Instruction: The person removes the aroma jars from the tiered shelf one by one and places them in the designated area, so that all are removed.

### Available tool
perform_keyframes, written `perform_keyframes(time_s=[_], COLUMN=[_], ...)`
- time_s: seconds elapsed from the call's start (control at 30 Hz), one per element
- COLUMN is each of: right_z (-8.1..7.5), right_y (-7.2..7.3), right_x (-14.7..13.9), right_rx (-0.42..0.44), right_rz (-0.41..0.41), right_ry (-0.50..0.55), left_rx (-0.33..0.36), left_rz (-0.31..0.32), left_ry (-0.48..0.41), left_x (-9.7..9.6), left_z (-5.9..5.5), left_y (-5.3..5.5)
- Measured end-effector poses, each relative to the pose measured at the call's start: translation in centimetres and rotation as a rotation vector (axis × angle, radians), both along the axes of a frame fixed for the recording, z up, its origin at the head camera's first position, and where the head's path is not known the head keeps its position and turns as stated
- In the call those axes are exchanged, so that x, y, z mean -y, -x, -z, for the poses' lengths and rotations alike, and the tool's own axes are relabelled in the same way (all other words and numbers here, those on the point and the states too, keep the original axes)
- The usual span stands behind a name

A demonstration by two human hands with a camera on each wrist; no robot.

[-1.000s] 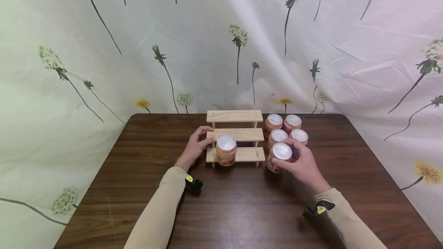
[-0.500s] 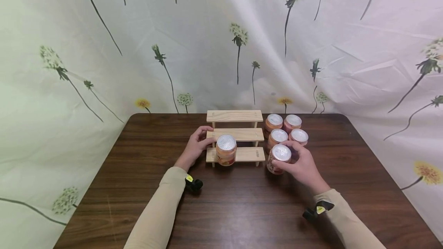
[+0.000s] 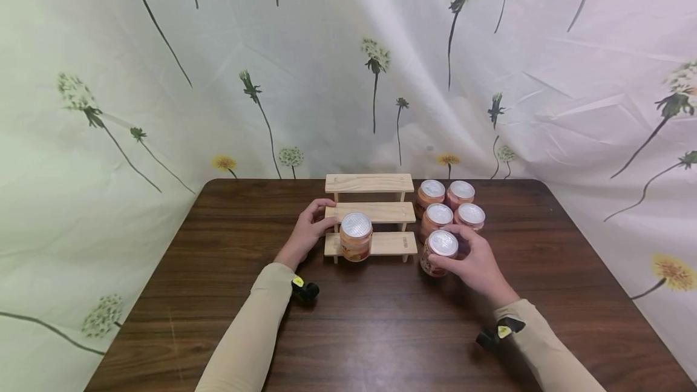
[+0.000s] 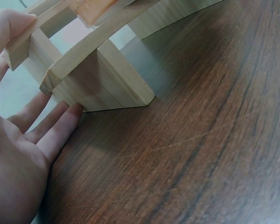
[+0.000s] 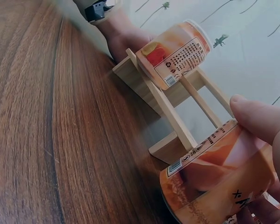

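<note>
A three-step wooden rack (image 3: 370, 210) stands at the table's far middle. One orange can with a silver lid (image 3: 356, 237) sits on its lowest step (image 5: 177, 51). My left hand (image 3: 311, 225) grips the rack's left end, thumb on the middle step and fingers against its side panel (image 4: 98, 81). My right hand (image 3: 468, 259) grips another orange can (image 3: 438, 251) just right of the rack's foot (image 5: 221, 179); the can stands on or just above the table, which one I cannot tell.
Several more silver-lidded cans (image 3: 451, 204) cluster right of the rack, behind the held one. The dark wooden table (image 3: 381, 319) is backed by a flower-print cloth (image 3: 348, 65) hanging at its rear and sides.
The right hand and its can shifted slightly left and toward me. The left hand and the rack stayed put.
</note>
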State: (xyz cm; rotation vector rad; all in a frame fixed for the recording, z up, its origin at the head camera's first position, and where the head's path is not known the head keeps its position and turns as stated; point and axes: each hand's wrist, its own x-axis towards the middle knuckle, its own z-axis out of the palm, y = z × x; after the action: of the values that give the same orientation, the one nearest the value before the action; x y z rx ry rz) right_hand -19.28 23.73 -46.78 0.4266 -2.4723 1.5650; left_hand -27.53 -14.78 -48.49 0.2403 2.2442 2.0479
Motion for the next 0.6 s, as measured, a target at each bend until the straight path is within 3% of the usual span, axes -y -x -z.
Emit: perform_keyframes(time_s=[0.07, 0.23, 0.53, 0.6], right_z=[0.08, 0.24, 0.61, 0.58], right_y=[0.01, -0.10, 0.05, 0.09], right_x=[-0.05, -0.24, -0.54, -0.58], right_rx=[0.002, 0.001, -0.008, 0.011], right_rz=[0.009, 0.018, 0.025, 0.021], right_ry=[-0.015, -0.036, -0.045, -0.038], left_rx=[0.003, -0.012, -0.031, -0.027], left_rz=[0.000, -0.008, -0.026, -0.022], left_ry=[-0.007, -0.016, -0.002, -0.007], left_x=[0.07, -0.02, -0.08, -0.10], left_z=[0.74, 1.23, 1.12, 0.66], left_y=[0.42, 0.45, 0.27, 0.02])
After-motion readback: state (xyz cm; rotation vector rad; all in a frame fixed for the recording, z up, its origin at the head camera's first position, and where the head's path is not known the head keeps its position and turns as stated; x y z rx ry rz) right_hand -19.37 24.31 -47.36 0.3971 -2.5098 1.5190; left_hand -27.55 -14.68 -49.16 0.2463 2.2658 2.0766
